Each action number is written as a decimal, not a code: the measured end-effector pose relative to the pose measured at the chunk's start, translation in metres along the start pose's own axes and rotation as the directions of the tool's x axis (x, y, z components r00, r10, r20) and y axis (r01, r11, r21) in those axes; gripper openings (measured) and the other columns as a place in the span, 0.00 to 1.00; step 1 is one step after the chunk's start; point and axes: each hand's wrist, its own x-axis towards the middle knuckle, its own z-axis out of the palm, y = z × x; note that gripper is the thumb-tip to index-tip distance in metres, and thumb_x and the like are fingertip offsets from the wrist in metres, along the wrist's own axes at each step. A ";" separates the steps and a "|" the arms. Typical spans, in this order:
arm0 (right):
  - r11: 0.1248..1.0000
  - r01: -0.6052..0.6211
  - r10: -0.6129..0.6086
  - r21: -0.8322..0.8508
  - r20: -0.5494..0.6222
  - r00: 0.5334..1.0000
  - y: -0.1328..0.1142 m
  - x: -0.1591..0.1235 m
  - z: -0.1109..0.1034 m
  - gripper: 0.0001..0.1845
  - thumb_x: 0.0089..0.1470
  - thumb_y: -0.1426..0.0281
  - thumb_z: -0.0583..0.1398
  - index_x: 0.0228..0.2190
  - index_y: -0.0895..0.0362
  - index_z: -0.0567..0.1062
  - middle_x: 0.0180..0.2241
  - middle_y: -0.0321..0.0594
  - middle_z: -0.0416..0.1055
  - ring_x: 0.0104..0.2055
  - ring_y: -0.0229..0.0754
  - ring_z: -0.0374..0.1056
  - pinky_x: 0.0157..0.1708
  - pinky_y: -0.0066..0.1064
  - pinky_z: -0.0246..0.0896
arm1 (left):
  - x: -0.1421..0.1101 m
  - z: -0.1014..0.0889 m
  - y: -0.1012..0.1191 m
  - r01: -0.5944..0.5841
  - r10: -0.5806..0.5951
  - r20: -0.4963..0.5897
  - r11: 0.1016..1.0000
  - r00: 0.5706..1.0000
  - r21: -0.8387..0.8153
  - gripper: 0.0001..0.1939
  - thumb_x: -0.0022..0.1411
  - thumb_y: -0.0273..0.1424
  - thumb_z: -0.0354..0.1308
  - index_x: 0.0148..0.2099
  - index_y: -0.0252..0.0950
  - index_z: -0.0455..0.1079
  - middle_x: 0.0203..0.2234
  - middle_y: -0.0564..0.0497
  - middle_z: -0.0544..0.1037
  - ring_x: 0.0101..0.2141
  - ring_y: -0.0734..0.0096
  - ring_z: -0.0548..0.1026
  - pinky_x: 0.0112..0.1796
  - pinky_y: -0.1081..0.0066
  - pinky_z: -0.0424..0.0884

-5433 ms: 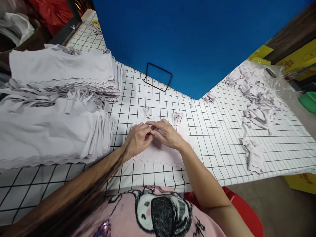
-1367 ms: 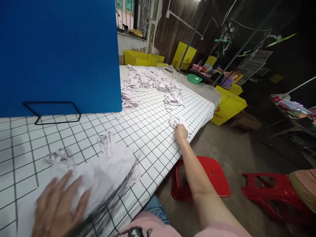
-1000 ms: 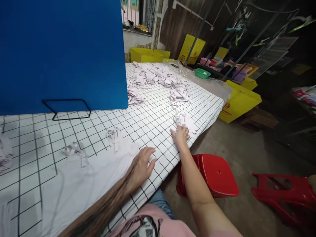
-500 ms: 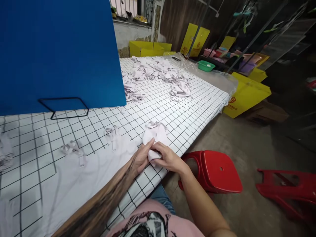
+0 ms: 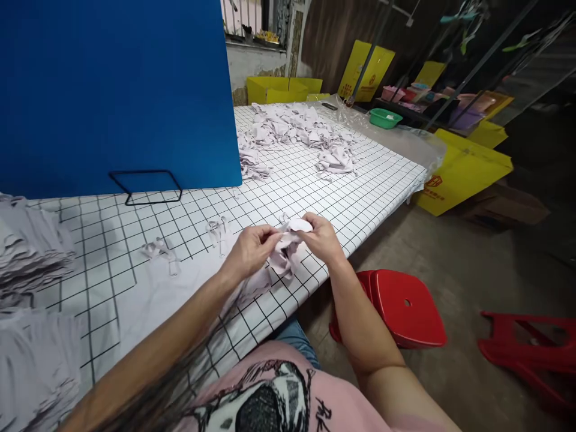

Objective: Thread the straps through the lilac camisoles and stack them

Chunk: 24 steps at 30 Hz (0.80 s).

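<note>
A crumpled, pale pinkish-white piece of fabric (image 5: 287, 257) is held between my two hands, just above the table's near edge. My left hand (image 5: 252, 247) pinches its left side between thumb and fingers. On the other side, my right hand (image 5: 323, 239) grips its upper right edge, thumb over the cloth. The fabric hangs in folds beneath my fingers; its exact kind is unclear. Left of my hands, white cloth (image 5: 168, 291) lies flat on the table, with a small bunch of straps (image 5: 161, 252) at its far edge and another strap bunch (image 5: 219, 231) closer to my hands.
A grid-patterned tablecloth (image 5: 297, 198) covers the table. Stacked fabric (image 5: 33, 246) lies at the left, and a loose heap (image 5: 292, 126) at the back. A blue board (image 5: 121, 96) stands on a black wire foot. A red stool (image 5: 407, 309) is right of the table.
Both hands have risen and moved apart, lifting the fabric off the table and folding it into a bunch. The view has turned slightly left, showing more of the stacks.
</note>
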 end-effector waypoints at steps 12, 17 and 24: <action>0.929 0.230 -0.206 -0.290 0.111 0.972 -0.108 0.015 -0.016 0.04 0.43 0.73 0.55 0.24 0.57 0.71 0.22 0.33 0.66 0.25 0.35 0.59 0.24 0.26 0.50 | 0.002 -0.032 0.043 -0.290 0.318 -0.036 0.900 0.947 0.324 0.15 0.61 0.38 0.56 0.47 0.36 0.73 0.38 0.49 0.77 0.35 0.68 0.74 0.34 0.73 0.68; 0.905 0.277 -0.265 -0.322 0.082 0.961 -0.126 0.011 -0.026 0.05 0.45 0.74 0.55 0.25 0.58 0.72 0.22 0.34 0.66 0.25 0.34 0.59 0.25 0.26 0.51 | 0.000 -0.040 0.026 -0.109 0.286 -0.216 0.801 0.934 0.589 0.12 0.61 0.30 0.49 0.35 0.36 0.74 0.27 0.51 0.77 0.28 0.68 0.71 0.28 0.71 0.61; 0.909 0.303 -0.303 -0.286 0.044 0.952 -0.149 0.009 -0.046 0.05 0.48 0.72 0.58 0.27 0.59 0.75 0.25 0.36 0.68 0.27 0.35 0.62 0.25 0.25 0.54 | -0.011 -0.050 0.001 0.226 0.016 -0.336 0.708 0.942 0.668 0.06 0.56 0.32 0.55 0.29 0.38 0.70 0.27 0.45 0.78 0.32 0.57 0.75 0.30 0.67 0.63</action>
